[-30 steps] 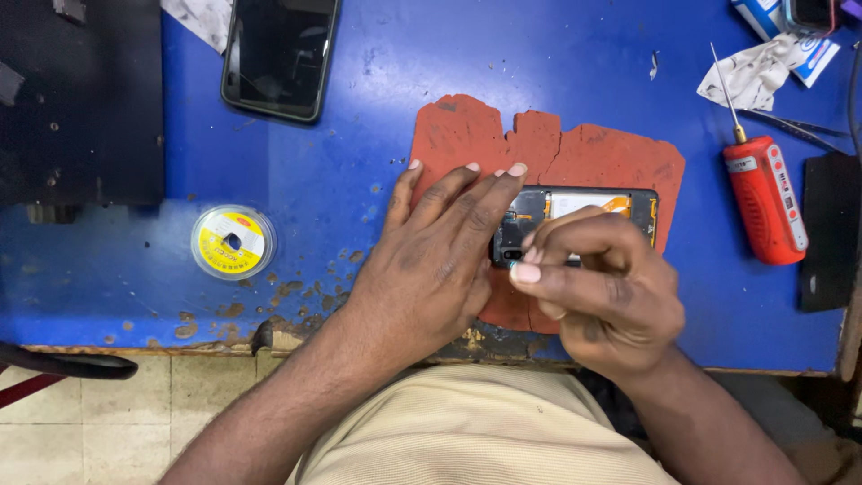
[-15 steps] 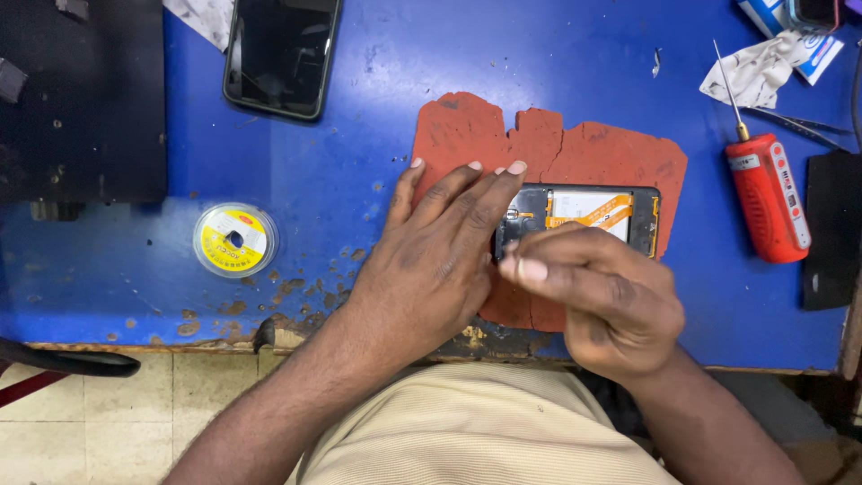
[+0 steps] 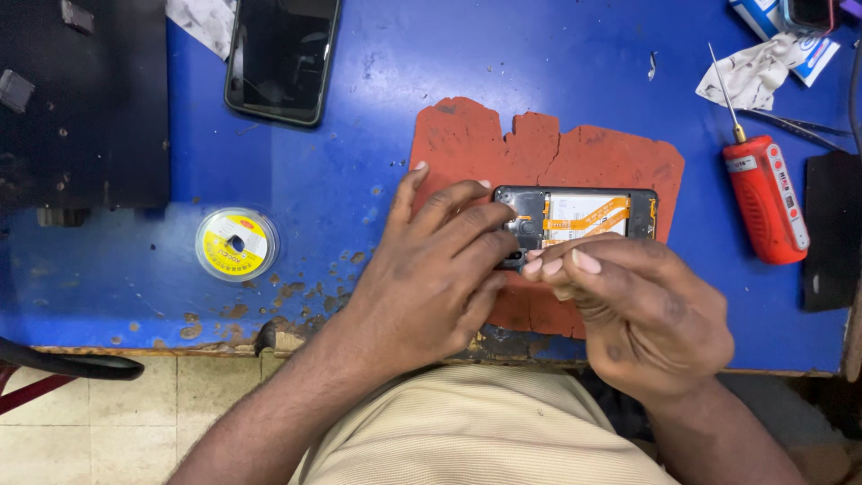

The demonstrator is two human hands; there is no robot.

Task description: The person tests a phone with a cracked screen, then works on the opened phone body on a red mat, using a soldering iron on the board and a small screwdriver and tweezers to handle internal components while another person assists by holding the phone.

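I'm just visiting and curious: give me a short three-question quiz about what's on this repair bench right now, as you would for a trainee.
1. True or false: the opened phone lies on the red mat.
2. Which hand pins the phone's end down? A) left hand B) right hand
3. Fill in: the red screwdriver lies to the ____ of the mat, as the camera sees it.

Key
1. True; the mat sits on the blue table.
2. A; its fingers rest on the phone's left end, while the right hand's fingertips meet at the phone's lower edge.
3. Right; the round yellow spool is on the opposite side.
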